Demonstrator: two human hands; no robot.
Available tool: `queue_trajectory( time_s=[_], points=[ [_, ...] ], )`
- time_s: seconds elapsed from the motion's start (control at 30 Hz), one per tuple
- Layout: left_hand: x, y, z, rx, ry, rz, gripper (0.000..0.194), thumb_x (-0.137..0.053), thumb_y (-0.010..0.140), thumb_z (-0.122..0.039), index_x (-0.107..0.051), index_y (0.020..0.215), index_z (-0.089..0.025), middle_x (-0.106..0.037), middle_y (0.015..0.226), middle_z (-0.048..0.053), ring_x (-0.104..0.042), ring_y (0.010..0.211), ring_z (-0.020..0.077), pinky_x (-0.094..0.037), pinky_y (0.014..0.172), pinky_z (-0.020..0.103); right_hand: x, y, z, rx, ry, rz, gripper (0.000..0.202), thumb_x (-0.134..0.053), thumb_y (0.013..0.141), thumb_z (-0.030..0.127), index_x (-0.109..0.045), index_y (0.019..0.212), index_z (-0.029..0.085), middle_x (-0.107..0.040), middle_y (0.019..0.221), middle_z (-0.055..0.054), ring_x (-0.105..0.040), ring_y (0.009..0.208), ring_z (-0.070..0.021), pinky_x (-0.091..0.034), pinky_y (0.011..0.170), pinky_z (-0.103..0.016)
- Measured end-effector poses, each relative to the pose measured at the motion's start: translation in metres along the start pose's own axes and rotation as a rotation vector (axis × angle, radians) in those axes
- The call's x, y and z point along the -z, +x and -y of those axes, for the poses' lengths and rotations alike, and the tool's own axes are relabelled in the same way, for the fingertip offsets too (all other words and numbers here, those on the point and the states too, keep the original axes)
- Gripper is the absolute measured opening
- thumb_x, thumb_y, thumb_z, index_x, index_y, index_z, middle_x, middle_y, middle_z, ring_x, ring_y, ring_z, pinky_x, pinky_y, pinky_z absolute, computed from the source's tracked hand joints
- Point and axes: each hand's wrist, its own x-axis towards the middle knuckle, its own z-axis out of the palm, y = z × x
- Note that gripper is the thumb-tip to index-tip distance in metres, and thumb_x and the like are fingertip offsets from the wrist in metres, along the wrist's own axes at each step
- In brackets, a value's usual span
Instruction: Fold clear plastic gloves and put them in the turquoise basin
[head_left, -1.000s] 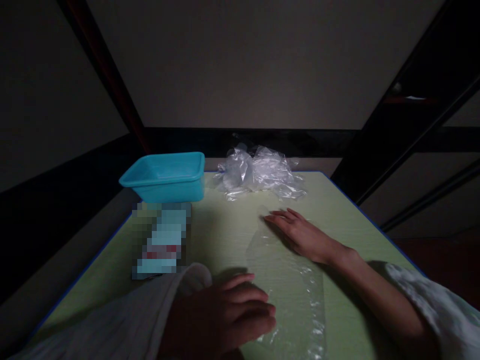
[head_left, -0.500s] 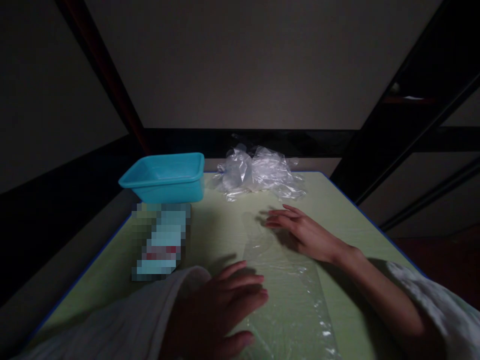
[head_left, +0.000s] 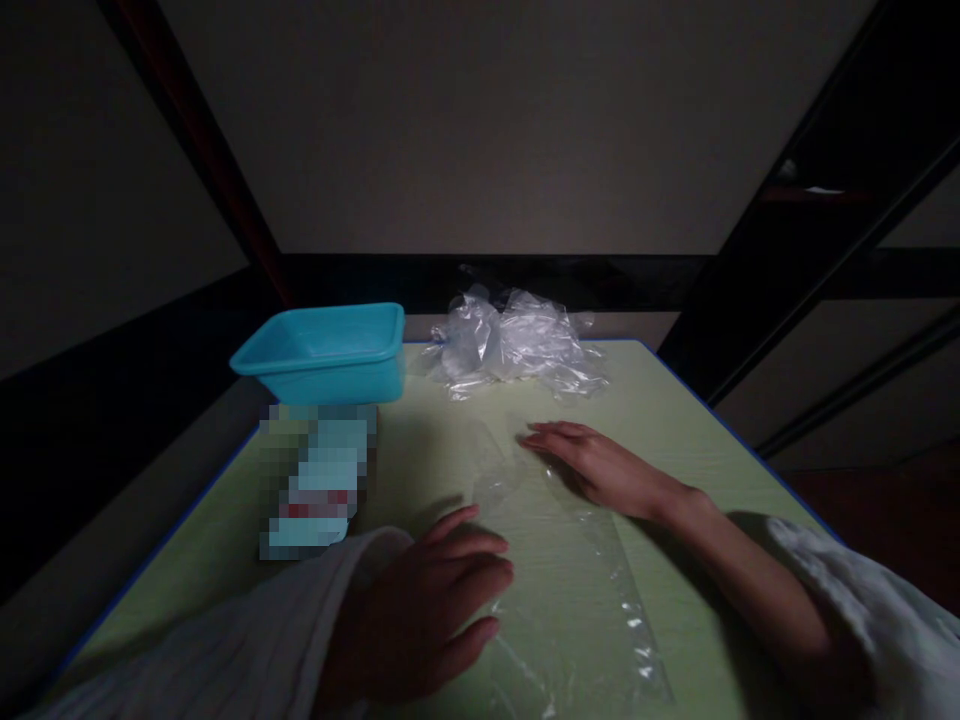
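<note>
A clear, thin plastic bag [head_left: 570, 575] lies spread on the table, its narrow strips at the far end slightly wrinkled. My left hand [head_left: 435, 605] is open at the bag's left edge, palm down with fingers apart. Whether its fingertips press on the film I cannot tell. Across from it, my right hand [head_left: 604, 465] rests by the far right end of the bag, fingers stretched out to the left and close to the film. Nothing shows gripped in either hand.
A crumpled heap of clear plastic bags [head_left: 517, 345] sits at the table's far edge. To its left stands a turquoise plastic basin [head_left: 330, 380]. A blurred-out pale blue object [head_left: 322, 480] lies in front of the basin. The pale green table [head_left: 697, 450] has a blue edge, with a wall behind.
My right hand has come down slightly and a little left. The bag's far end has shifted left and wrinkled. My left hand has moved slightly left and up.
</note>
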Motion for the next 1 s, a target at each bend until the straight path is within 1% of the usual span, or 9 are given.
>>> queue_trajectory(
  time_s=[0.2, 0.27, 0.33, 0.4, 0.47, 0.6, 0.7, 0.77, 1.0],
  points=[
    [-0.006, 0.001, 0.005, 0.047, -0.003, -0.145, 0.023, -0.049, 0.078, -0.009, -0.055, 0.098, -0.017, -0.066, 0.094, 0.005, -0.059, 0.096, 0.0153, -0.034, 0.104, 0.039, 0.001, 0.002, 0.003, 0.038, 0.065, 0.02, 0.053, -0.037, 0.078, -0.004, -0.039, 0.129, 0.008, -0.046, 0.132, -0.017, -0.035, 0.128, -0.0246, -0.031, 0.103, -0.047],
    [-0.007, 0.001, 0.008, 0.07, -0.019, -0.204, 0.023, -0.047, 0.078, -0.008, -0.054, 0.097, -0.017, -0.066, 0.093, 0.004, -0.059, 0.093, 0.0146, -0.034, 0.104, 0.039, 0.011, 0.0, 0.006, 0.063, 0.127, -0.007, 0.046, -0.039, 0.078, -0.003, -0.047, 0.121, 0.01, -0.049, 0.13, -0.015, -0.037, 0.126, -0.0228, -0.033, 0.102, -0.044],
    [-0.007, 0.002, 0.012, 0.11, -0.028, -0.235, 0.022, -0.046, 0.078, -0.007, -0.053, 0.096, -0.017, -0.065, 0.093, 0.004, -0.06, 0.092, 0.0146, -0.034, 0.104, 0.04, 0.024, -0.003, 0.013, 0.064, 0.196, 0.01, 0.035, -0.042, 0.077, -0.002, -0.056, 0.105, 0.014, -0.056, 0.118, -0.011, -0.047, 0.115, -0.0207, -0.039, 0.096, -0.04],
    [-0.008, 0.002, 0.015, 0.154, -0.038, -0.238, 0.021, -0.045, 0.078, -0.007, -0.053, 0.095, -0.017, -0.064, 0.093, 0.004, -0.06, 0.092, 0.0153, -0.035, 0.104, 0.041, 0.037, -0.007, 0.023, 0.02, 0.272, 0.125, 0.026, -0.046, 0.076, 0.0, -0.06, 0.092, 0.015, -0.062, 0.095, -0.006, -0.057, 0.089, -0.0162, -0.046, 0.079, -0.032],
    [-0.008, 0.002, 0.017, 0.182, -0.045, -0.228, 0.021, -0.045, 0.078, -0.008, -0.053, 0.095, -0.018, -0.064, 0.093, 0.003, -0.06, 0.092, 0.0158, -0.036, 0.103, 0.043, 0.046, -0.012, 0.036, 0.033, 0.316, 0.295, 0.018, -0.054, 0.07, 0.001, -0.062, 0.081, 0.014, -0.062, 0.079, -0.002, -0.057, 0.074, -0.014, -0.045, 0.07, -0.027],
    [-0.007, 0.003, 0.016, 0.155, -0.056, -0.217, 0.019, -0.044, 0.078, -0.008, -0.053, 0.092, -0.018, -0.064, 0.089, 0.002, -0.06, 0.088, 0.015, -0.037, 0.102, 0.043, 0.047, -0.019, 0.06, 0.149, 0.364, 0.567, 0.015, -0.069, 0.06, 0.011, -0.064, 0.074, 0.015, -0.062, 0.071, 0.001, -0.055, 0.067, -0.0136, -0.041, 0.061, -0.024],
    [-0.007, 0.003, 0.015, 0.159, -0.059, -0.199, 0.019, -0.043, 0.078, -0.007, -0.054, 0.091, -0.017, -0.064, 0.088, 0.003, -0.06, 0.087, 0.0149, -0.036, 0.102, 0.043, 0.039, -0.022, 0.072, 0.246, 0.35, 0.662, 0.02, -0.073, 0.057, 0.018, -0.065, 0.076, 0.014, -0.063, 0.068, 0.001, -0.054, 0.061, -0.0131, -0.039, 0.054, -0.023],
    [-0.006, 0.003, 0.015, 0.173, -0.056, -0.184, 0.019, -0.043, 0.078, -0.008, -0.054, 0.091, -0.017, -0.064, 0.089, 0.003, -0.06, 0.088, 0.0155, -0.037, 0.102, 0.043, 0.035, -0.023, 0.078, 0.269, 0.31, 0.672, 0.02, -0.072, 0.058, 0.019, -0.065, 0.076, 0.014, -0.064, 0.066, 0.001, -0.054, 0.059, -0.014, -0.038, 0.052, -0.024],
    [-0.006, 0.002, 0.014, 0.171, -0.064, -0.165, 0.018, -0.042, 0.079, -0.009, -0.053, 0.091, -0.016, -0.063, 0.088, 0.004, -0.059, 0.088, 0.0158, -0.037, 0.102, 0.044, 0.028, -0.029, 0.088, 0.209, 0.172, 0.537, 0.013, -0.062, 0.061, 0.012, -0.067, 0.072, 0.013, -0.065, 0.069, -0.006, -0.057, 0.063, -0.0184, -0.043, 0.058, -0.031]
  ],
)
